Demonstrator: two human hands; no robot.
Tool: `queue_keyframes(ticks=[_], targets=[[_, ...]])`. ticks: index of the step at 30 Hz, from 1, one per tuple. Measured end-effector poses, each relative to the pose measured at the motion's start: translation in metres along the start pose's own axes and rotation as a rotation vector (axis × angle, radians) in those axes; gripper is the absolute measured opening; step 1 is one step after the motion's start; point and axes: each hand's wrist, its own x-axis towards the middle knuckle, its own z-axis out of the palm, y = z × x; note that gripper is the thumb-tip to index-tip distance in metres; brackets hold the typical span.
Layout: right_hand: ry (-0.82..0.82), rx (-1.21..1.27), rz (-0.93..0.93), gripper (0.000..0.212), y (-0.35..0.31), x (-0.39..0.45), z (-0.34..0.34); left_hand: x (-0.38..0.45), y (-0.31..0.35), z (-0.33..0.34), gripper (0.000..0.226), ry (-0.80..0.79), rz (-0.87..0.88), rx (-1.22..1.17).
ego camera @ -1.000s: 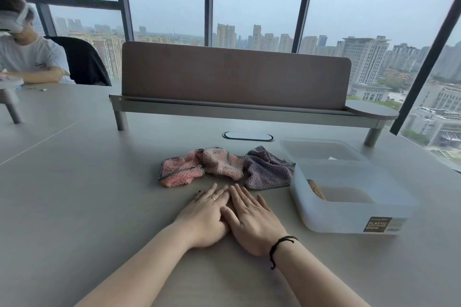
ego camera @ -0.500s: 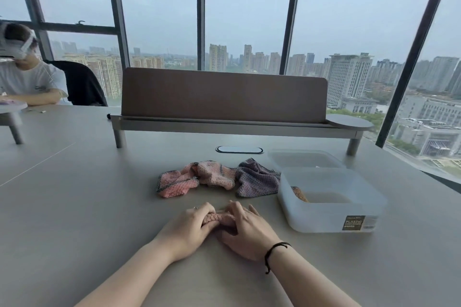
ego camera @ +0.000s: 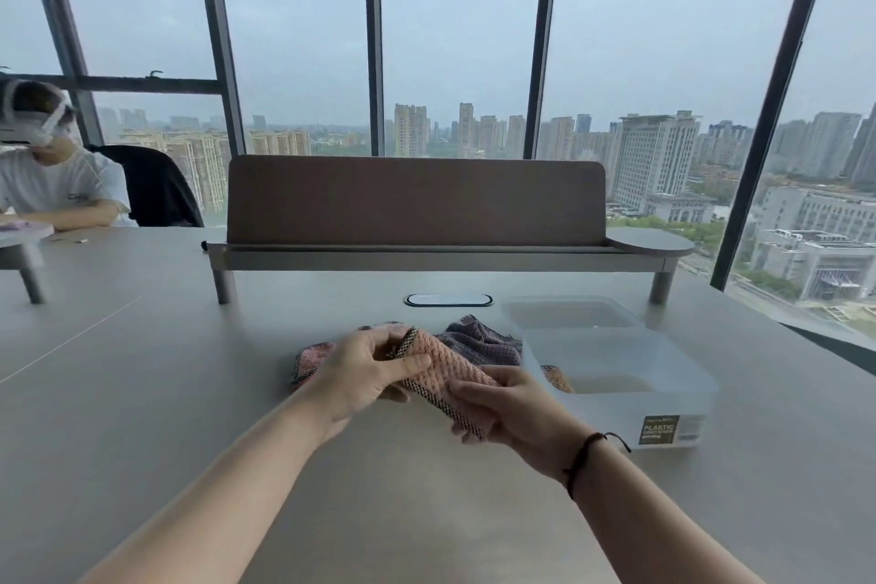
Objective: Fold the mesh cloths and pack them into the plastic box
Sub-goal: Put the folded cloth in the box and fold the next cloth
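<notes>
- Head view, surface: a grey table point(ego camera: 156, 394) carries a raised shelf point(ego camera: 441, 251) with a brown screen point(ego camera: 417, 199), and an oval cable port point(ego camera: 448, 300).
- Room: floor-to-ceiling windows point(ego camera: 455, 38) show city towers under haze. A second person point(ego camera: 52, 185) sits far left beside a dark chair point(ego camera: 156, 190).
- Left hand point(ego camera: 365, 375) grips the upper end of a folded pink cloth point(ego camera: 443, 358); right hand point(ego camera: 509, 403) pinches its lower end, above the table.
- Cloth pile point(ego camera: 479, 339) lies behind the hands.
- Box point(ego camera: 621, 389) stands right, open, one cloth inside; lid point(ego camera: 569, 313) lies behind it.
</notes>
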Motion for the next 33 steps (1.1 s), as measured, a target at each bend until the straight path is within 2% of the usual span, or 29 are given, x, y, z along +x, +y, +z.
queue_keyframes(ticks=[4, 7, 12, 14, 16, 19, 22, 24, 27, 30, 33], targets=[[0.014, 0.082, -0.016, 0.034, -0.023, -0.008, -0.022, 0.016, 0.016, 0.021, 0.025, -0.002, -0.060, -0.105], [0.085, 0.096, -0.033, 0.037, -0.039, -0.014, -0.043, 0.036, 0.028, 0.041, 0.028, -0.008, -0.102, -0.154], [0.262, 0.166, -0.100, 0.014, -0.063, -0.018, -0.103, 0.076, 0.045, 0.082, 0.024, -0.090, -0.118, -0.084], [0.298, 0.166, -0.111, 0.012, -0.069, -0.019, -0.132, 0.094, 0.048, 0.101, 0.022, -0.140, -0.096, 0.026], [0.267, 0.081, -0.094, 0.022, -0.070, -0.021, -0.156, 0.113, 0.051, 0.118, 0.021, -0.140, -0.024, 0.232], [0.238, -0.032, -0.076, 0.028, -0.066, -0.026, -0.180, 0.137, 0.055, 0.139, 0.015, -0.133, 0.143, 0.545], [0.322, -0.161, -0.138, 0.022, -0.059, -0.028, -0.197, 0.151, 0.055, 0.164, 0.012, -0.163, 0.348, 0.873], [0.331, -0.268, -0.184, 0.019, -0.055, -0.030, -0.206, 0.161, 0.046, 0.178, 0.012, -0.251, 0.401, 0.930], [0.279, -0.390, -0.212, 0.017, -0.050, -0.029, -0.218, 0.171, 0.031, 0.193, 0.017, -0.426, 0.360, 0.978], [0.223, -0.567, -0.234, 0.023, -0.043, -0.022, -0.228, 0.176, 0.017, 0.202, 0.018, -0.493, 0.336, 1.009], [0.134, -0.671, -0.095, 0.036, -0.040, -0.018, -0.235, 0.184, 0.007, 0.205, 0.024, -0.519, 0.319, 1.015]])
